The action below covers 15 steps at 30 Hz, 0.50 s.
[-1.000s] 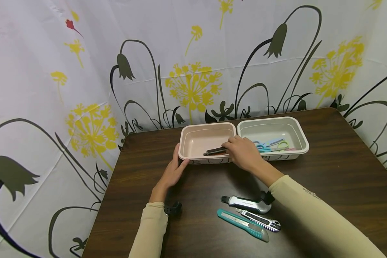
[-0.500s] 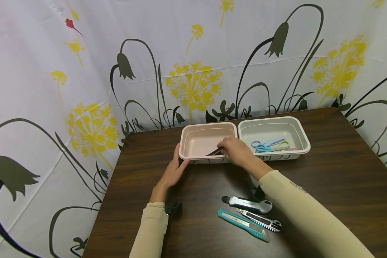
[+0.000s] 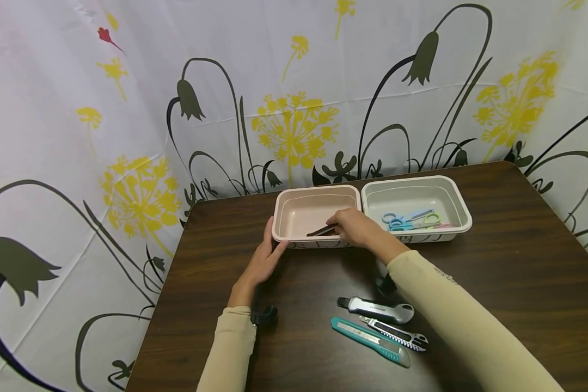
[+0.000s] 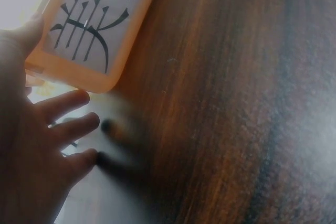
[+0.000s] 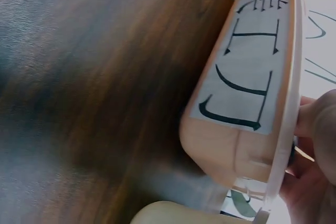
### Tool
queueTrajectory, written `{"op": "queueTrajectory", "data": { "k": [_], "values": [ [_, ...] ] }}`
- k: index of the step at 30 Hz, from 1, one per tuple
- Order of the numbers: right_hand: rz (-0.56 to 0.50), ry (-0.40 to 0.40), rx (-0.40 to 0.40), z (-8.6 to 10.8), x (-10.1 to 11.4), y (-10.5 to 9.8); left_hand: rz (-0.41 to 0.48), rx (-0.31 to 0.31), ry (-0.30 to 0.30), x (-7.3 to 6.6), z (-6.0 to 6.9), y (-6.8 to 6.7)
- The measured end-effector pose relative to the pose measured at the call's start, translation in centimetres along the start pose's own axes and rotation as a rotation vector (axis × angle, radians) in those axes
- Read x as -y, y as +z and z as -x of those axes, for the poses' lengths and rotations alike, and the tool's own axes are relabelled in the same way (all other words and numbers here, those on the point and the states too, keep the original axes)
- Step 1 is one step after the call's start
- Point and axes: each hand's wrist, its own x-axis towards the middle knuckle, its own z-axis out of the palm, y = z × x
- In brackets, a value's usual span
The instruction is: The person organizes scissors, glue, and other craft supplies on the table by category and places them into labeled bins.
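Note:
My left hand (image 3: pixel 262 259) rests against the left end of a pink plastic bin (image 3: pixel 301 202), thumb at its front rim and the other fingers fairly straight. The left wrist view shows several fingers spread below the bin's labelled side (image 4: pixel 94 30). Reaching inside the same bin near its right end, my right hand (image 3: pixel 359 228) pinches a dark, slim tool (image 3: pixel 319 231). Its far end is partly covered by the fingers, and its exact kind cannot be told. In the right wrist view the bin wall (image 5: pixel 215 140) hides most of that hand's grip.
A pale grey bin (image 3: pixel 411 190) with several scissors (image 3: pixel 400 225) adjoins the pink one. Nearer on the wooden table (image 3: pixel 294 337) lie a silver-and-black utility knife (image 3: pixel 377 310), a black-and-white snap-off cutter (image 3: pixel 394 333) and a teal cutter (image 3: pixel 367 340). A patterned curtain (image 3: pixel 215 136) hangs behind.
My right hand has moved a little left and deeper into the pink bin with the dark tool, uncovering the scissors. The left hand has stayed in place.

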Motion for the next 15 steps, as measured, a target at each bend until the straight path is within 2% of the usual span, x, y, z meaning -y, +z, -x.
{"op": "queueTrajectory", "data": {
  "k": [5,11,15],
  "values": [
    [-0.021,0.002,0.073,-0.45,-0.04,-0.04,-0.003,0.004,0.000,0.02,-0.02,0.00],
    [-0.034,-0.021,0.103,-0.69,0.05,-0.18,-0.008,0.003,-0.007,0.00,-0.01,-0.03],
    [-0.039,-0.008,0.135,-0.93,0.05,-0.15,-0.006,0.000,-0.010,0.01,0.06,-0.08]
  ]
}}
